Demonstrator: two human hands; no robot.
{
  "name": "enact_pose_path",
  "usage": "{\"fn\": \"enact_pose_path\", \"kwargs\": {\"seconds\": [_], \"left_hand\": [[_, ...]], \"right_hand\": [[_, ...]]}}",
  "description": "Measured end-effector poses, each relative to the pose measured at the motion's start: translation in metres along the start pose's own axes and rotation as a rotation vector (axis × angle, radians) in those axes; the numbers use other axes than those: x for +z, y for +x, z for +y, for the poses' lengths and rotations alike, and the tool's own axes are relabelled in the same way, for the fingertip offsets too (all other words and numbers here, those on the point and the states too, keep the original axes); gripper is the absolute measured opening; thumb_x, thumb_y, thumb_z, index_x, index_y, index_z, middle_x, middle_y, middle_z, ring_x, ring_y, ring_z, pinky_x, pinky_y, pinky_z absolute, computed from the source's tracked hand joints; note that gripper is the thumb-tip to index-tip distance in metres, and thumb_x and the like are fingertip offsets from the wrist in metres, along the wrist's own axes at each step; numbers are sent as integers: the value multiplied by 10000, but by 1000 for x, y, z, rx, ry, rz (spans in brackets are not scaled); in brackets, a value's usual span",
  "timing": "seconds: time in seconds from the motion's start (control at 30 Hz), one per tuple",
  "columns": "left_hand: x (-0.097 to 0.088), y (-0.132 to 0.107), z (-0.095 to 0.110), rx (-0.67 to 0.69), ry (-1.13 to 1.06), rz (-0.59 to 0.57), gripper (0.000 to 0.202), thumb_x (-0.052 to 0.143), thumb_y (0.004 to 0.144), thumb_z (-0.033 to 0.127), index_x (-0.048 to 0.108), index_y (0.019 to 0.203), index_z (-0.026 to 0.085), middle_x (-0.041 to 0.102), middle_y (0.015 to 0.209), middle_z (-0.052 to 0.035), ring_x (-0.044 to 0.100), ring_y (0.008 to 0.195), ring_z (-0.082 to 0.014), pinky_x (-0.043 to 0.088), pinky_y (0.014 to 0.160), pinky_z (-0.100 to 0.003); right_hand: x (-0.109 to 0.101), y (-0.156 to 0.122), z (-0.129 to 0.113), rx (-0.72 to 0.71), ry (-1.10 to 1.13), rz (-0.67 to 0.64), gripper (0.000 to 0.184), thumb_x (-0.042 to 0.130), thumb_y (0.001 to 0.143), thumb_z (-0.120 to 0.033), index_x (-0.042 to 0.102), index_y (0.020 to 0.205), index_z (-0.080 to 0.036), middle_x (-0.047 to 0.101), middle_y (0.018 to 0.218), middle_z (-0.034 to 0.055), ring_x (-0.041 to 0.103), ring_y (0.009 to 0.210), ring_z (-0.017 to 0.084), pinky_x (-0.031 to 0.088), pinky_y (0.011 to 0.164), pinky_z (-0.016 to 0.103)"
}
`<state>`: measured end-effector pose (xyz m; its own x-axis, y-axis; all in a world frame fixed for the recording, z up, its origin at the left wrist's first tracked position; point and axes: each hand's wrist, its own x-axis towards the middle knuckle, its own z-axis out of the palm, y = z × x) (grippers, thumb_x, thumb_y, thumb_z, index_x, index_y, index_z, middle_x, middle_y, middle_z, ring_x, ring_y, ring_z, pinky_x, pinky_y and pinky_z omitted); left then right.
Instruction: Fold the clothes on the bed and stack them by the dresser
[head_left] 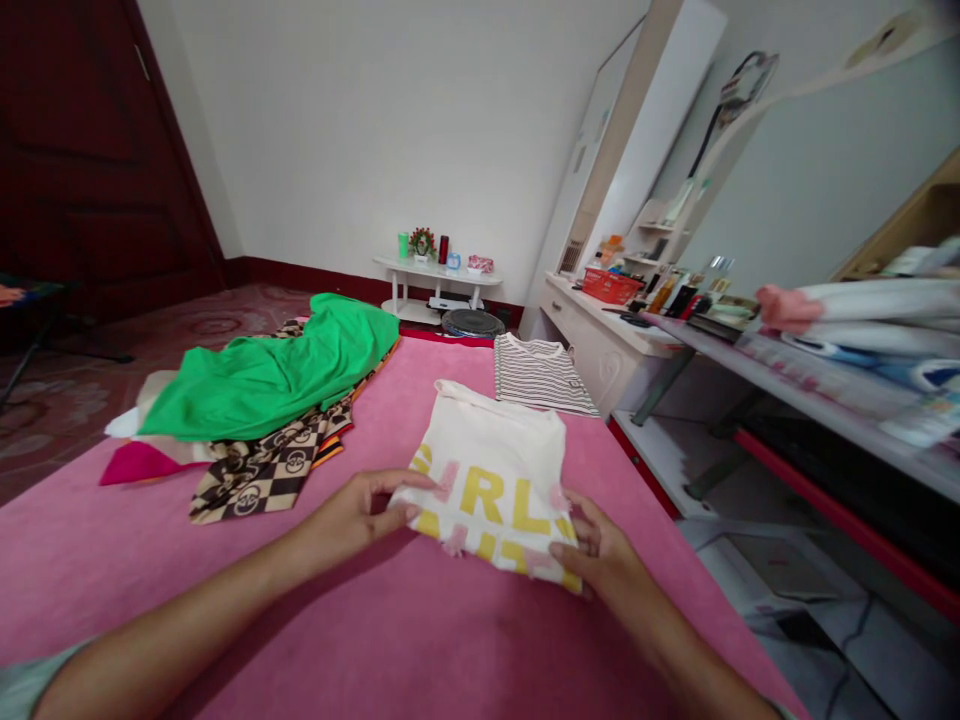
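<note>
A white T-shirt (499, 440) with yellow and pink lettering lies folded on the pink bed cover (300, 600). My left hand (375, 510) pinches its near left corner between thumb and fingers. At the near right corner, my right hand (600, 550) grips the cloth with the thumb on top; some of its fingertips are hidden under the fabric. The near edge appears slightly raised off the cover. Just beyond the T-shirt, a striped shirt (540, 372) lies folded flat near the bed's far right edge.
Left on the bed is a loose pile with a green garment (277, 375) over a checkered brown one (262, 470). To the right stand a dresser (600, 325) with a red basket (611, 286) and a shelf (825, 370). A low white table (439, 270) stands by the wall.
</note>
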<state>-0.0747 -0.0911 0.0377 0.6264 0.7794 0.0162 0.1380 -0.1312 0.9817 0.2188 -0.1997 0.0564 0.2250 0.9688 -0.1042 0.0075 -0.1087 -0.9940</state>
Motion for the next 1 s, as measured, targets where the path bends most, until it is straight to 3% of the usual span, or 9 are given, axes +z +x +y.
{"fn": "enact_pose_path", "kwargs": {"seconds": [0.17, 0.3, 0.37, 0.47, 0.63, 0.7, 0.83, 0.9, 1.0], "left_hand": [[2, -34, 3, -75, 239, -77, 347, 553, 827, 437, 686, 1064, 220, 694, 823, -15, 610, 678, -166, 455, 597, -224], [-2, -37, 10, 31, 550, -16, 277, 535, 836, 403, 726, 965, 251, 689, 865, -26, 625, 785, -183, 455, 717, -238], [-6, -20, 14, 107, 648, 36, 255, 521, 842, 355, 724, 954, 251, 678, 929, -44, 619, 872, -192, 442, 788, -251], [-12, 22, 11, 139, 739, 190, 260, 528, 803, 255, 696, 997, 214, 665, 972, -71, 606, 914, -207, 432, 829, -278], [-27, 98, -16, 59, 600, 541, 490, 618, 719, 281, 567, 1180, 125, 657, 1018, -104, 615, 816, -193, 458, 747, -279], [-32, 120, -23, 54, 517, 522, 411, 662, 671, 316, 642, 1035, 125, 682, 914, -79, 613, 752, -192, 455, 685, -266], [-39, 145, -22, 76, 435, 414, 190, 637, 668, 329, 675, 694, 145, 671, 664, -15, 591, 621, -173, 412, 566, -233], [-43, 152, -20, 86, 409, 434, 224, 612, 697, 352, 683, 751, 147, 686, 717, -12, 603, 650, -166, 419, 583, -226], [-47, 160, -22, 56, 380, 508, 282, 592, 728, 394, 670, 858, 156, 694, 799, -17, 612, 680, -156, 429, 606, -224]], "right_hand": [[-21, -27, 3, 137, -36, -177, 479, 753, 629, -420, 567, 1020, -214, 709, 850, 64, 681, 659, 216, 540, 611, 337], [-40, -7, 13, 114, -280, -87, 419, 670, 687, -514, 573, 902, -169, 641, 619, 11, 559, 428, 132, 348, 359, 194], [-45, 23, 13, 45, -338, 42, 484, 649, 691, -527, 544, 991, -163, 636, 645, 7, 569, 447, 141, 318, 339, 182], [-44, 78, 13, -53, -336, 205, 588, 659, 656, -526, 504, 1093, -164, 648, 797, 37, 628, 591, 186, 395, 369, 212], [-37, 148, 25, -267, -428, 403, 671, 694, 603, -428, 519, 1184, -141, 656, 877, 53, 604, 634, 162, 478, 548, 275], [-37, 161, 30, -310, -508, 427, 559, 684, 602, -386, 590, 1094, -136, 659, 791, 34, 594, 622, 167, 470, 595, 290], [-39, 172, 25, -329, -516, 352, 199, 660, 590, -344, 654, 695, -175, 631, 615, -1, 570, 601, 176, 434, 591, 284], [-39, 176, 18, -363, -376, 327, 188, 654, 594, -358, 631, 643, -178, 628, 606, -8, 560, 601, 168, 429, 592, 276], [-37, 183, 14, -369, -186, 338, 264, 607, 654, -409, 618, 760, -168, 636, 636, -4, 563, 592, 163, 438, 592, 280]]}}
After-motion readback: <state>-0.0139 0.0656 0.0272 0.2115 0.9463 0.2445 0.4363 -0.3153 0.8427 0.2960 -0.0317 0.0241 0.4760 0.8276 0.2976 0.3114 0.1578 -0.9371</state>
